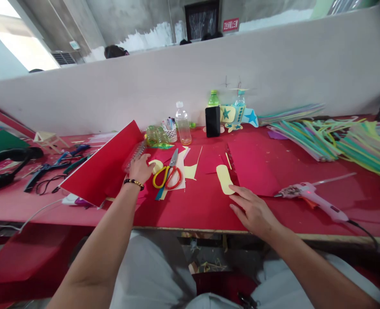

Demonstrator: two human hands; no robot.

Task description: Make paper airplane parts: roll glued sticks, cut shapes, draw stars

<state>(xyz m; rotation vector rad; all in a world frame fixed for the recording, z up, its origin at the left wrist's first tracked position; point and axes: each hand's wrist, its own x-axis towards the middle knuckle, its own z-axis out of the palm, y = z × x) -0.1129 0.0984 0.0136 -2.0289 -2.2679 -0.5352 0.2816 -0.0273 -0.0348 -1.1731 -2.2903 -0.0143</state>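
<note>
Pale yellow card, cut to a long shape with rounded ends, lies flat at four o'clock on a red table [180, 214]. Touching the lower right edge of this yellow shape [224, 179] are the fingertips of the right hand [254, 210], palm down, fingers loosely apart and gripping nothing. At nine o'clock, the left hand [141, 167] reaches over a smaller yellow piece [158, 165]; whether its fingers pinch it cannot be told. Scissors [170, 171] with yellow and red handles rest untouched at eight o'clock, beside pale offcuts [190, 172] near six. Cutting of the long shape looks finished: its outline is smooth, but it is plain and fixed to nothing. At twelve o'clock a clear bottle [183, 124] stands undecorated, while between one and two a blue-capped bottle [240, 100] already wears yellow and blue card with stars, seemingly complete. A pink glue gun [325, 206] lies unheld between three and four, so gluing of the loose pieces appears not yet done.
</note>
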